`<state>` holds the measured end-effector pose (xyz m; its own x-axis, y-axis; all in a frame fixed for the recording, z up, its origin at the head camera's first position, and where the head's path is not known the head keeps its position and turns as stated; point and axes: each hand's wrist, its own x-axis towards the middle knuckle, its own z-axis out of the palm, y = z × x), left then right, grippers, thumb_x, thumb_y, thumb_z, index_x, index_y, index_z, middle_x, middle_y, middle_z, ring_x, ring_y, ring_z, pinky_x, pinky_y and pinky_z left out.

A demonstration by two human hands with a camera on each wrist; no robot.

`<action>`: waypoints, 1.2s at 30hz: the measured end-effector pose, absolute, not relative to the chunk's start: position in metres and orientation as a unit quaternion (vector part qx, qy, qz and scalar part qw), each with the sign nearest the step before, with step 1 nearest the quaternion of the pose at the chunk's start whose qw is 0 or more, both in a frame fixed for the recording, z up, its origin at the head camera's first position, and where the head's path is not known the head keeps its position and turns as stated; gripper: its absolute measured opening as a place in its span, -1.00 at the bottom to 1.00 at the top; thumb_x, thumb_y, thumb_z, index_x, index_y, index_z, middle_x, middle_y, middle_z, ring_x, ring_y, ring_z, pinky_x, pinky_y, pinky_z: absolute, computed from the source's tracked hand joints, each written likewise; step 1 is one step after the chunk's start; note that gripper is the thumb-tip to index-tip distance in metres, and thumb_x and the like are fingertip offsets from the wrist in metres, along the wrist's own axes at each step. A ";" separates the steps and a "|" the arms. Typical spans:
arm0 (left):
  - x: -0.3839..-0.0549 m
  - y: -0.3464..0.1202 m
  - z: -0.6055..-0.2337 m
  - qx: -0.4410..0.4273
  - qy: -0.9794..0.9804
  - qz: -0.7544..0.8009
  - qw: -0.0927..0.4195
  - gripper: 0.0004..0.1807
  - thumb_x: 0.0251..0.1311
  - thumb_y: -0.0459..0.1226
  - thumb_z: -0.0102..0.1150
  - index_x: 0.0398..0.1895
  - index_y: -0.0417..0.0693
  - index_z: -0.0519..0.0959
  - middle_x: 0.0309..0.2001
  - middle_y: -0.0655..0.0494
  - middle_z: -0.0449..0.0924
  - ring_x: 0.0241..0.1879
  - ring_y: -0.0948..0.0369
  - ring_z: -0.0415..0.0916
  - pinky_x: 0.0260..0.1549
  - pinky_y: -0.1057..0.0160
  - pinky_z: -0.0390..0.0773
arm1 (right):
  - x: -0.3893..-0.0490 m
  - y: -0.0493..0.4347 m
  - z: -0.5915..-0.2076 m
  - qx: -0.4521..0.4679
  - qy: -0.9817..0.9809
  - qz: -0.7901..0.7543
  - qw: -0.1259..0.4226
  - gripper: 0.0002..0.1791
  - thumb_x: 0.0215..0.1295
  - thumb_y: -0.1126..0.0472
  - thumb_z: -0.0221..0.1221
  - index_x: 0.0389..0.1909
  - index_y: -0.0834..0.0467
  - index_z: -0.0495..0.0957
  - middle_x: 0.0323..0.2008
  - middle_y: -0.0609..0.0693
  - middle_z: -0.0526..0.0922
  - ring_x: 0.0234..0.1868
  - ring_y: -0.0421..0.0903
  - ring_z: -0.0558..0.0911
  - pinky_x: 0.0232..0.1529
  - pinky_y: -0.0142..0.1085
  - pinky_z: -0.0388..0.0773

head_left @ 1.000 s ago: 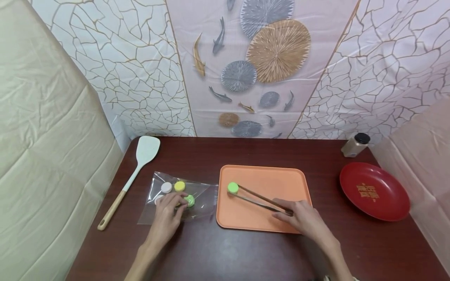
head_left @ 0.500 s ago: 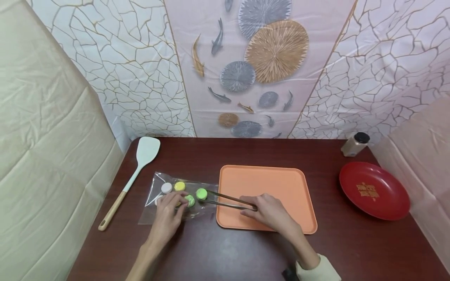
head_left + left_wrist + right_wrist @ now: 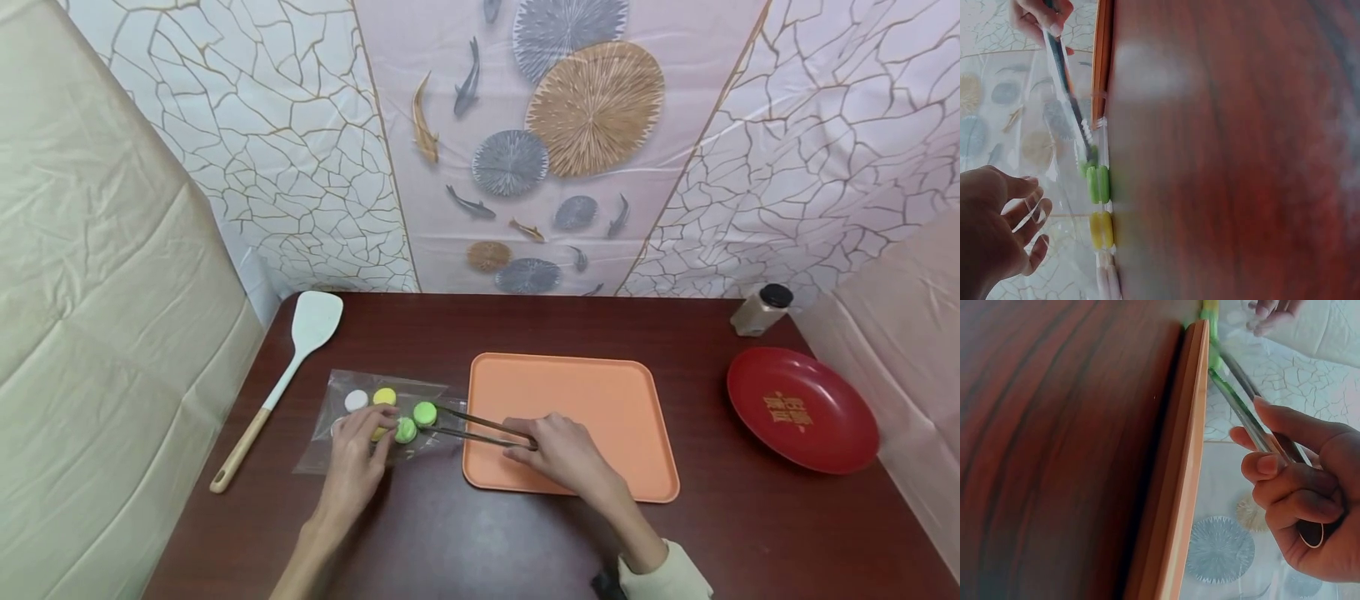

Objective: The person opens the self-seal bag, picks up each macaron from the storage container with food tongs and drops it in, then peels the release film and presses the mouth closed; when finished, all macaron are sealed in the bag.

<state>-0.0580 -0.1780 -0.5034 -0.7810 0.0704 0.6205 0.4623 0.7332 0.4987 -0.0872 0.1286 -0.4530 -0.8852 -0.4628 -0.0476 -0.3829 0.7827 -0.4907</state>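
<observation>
A clear plastic bag [image 3: 318, 450] lies on the table with several macarons inside, white [image 3: 356, 401], yellow [image 3: 385, 397] and green [image 3: 406, 430]. My left hand [image 3: 356, 458] is over the bag and pinches its upper film between thumb and fingers; the film shows at the fingertips in the left wrist view. In my right hand [image 3: 566, 454] I grip metal tongs [image 3: 1241, 409], fingers curled round them. The tongs' tips reach into the bag's right end, at a bright green macaron [image 3: 424, 413] beside the other green one. Whether the tips still squeeze it I cannot tell.
Right of the bag lies an orange tray [image 3: 585, 392], under my right hand. A white spatula [image 3: 303, 333] with a wooden handle lies at the left. A red oval plate [image 3: 832, 425] and a jar with a black lid [image 3: 761, 311] stand at the right.
My right hand has moved left with the tongs, carrying the bright green macaron from over the tray into the bag. My left hand has stayed almost still.
</observation>
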 end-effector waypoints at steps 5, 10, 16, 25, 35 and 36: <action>-0.059 -0.178 -0.502 -0.151 -0.879 -0.342 0.297 -0.69 -0.05 -0.69 0.54 -0.32 -0.26 0.69 -0.08 -0.17 0.81 0.00 -0.14 0.73 0.05 -0.07 0.38 | -0.088 0.127 -0.454 -0.226 0.943 -0.231 0.076 -0.63 0.40 0.08 0.49 0.18 0.03 0.80 -0.65 -0.23 0.48 -0.59 -0.31 0.36 -0.54 -0.35 0.30; -0.059 -0.178 -0.501 -0.152 -0.880 -0.346 0.288 -0.70 -0.05 -0.69 0.54 -0.33 -0.26 0.70 -0.07 -0.17 0.81 0.01 -0.12 0.72 0.07 -0.08 0.37 | -0.093 0.117 -0.454 -0.234 0.940 -0.242 0.057 -0.66 0.41 0.09 0.48 0.15 0.04 0.80 -0.60 -0.20 0.59 -0.56 -0.31 0.44 -0.52 -0.32 0.40; -0.060 -0.178 -0.504 -0.157 -0.879 -0.344 0.290 -0.71 -0.05 -0.67 0.53 -0.33 -0.24 0.69 -0.07 -0.16 0.81 0.01 -0.11 0.71 0.06 -0.06 0.35 | -0.100 0.109 -0.461 -0.248 0.934 -0.257 0.028 -0.67 0.39 0.12 0.49 0.11 0.11 0.80 -0.63 -0.18 0.56 -0.57 -0.26 0.41 -0.54 -0.28 0.39; -0.063 -0.181 -0.508 -0.169 -0.871 -0.349 0.301 -0.77 0.07 -0.60 0.50 -0.30 -0.18 0.70 -0.02 -0.08 0.81 0.04 -0.04 0.70 0.09 0.00 0.35 | -0.103 0.103 -0.465 -0.246 0.932 -0.263 0.035 -0.68 0.39 0.15 0.49 0.11 0.12 0.80 -0.59 -0.12 0.65 -0.59 -0.27 0.45 -0.55 -0.29 0.41; -0.059 -0.181 -0.506 -0.159 -0.890 -0.331 0.270 -0.68 -0.06 -0.63 0.60 -0.29 -0.19 0.73 -0.01 -0.13 0.81 0.06 -0.12 0.71 0.06 -0.14 0.37 | -0.087 0.148 -0.441 -0.210 0.933 -0.277 0.088 -0.58 0.40 -0.01 0.49 0.21 0.01 0.77 -0.63 -0.28 0.47 -0.57 -0.35 0.40 -0.51 -0.33 0.37; -0.059 -0.182 -0.509 -0.165 -0.890 -0.328 0.271 -0.67 -0.07 -0.61 0.61 -0.27 -0.17 0.74 0.00 -0.11 0.81 0.06 -0.11 0.71 0.06 -0.15 0.37 | -0.082 0.160 -0.439 -0.205 0.930 -0.291 0.091 -0.58 0.40 -0.01 0.49 0.20 0.01 0.77 -0.62 -0.27 0.46 -0.56 -0.35 0.38 -0.50 -0.35 0.36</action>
<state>-0.0593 -0.1821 -0.5088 -0.7982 0.1161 0.5911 0.4722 0.7300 0.4942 -0.0821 0.1603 -0.4386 -0.8992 -0.4347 -0.0500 -0.3289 0.7469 -0.5778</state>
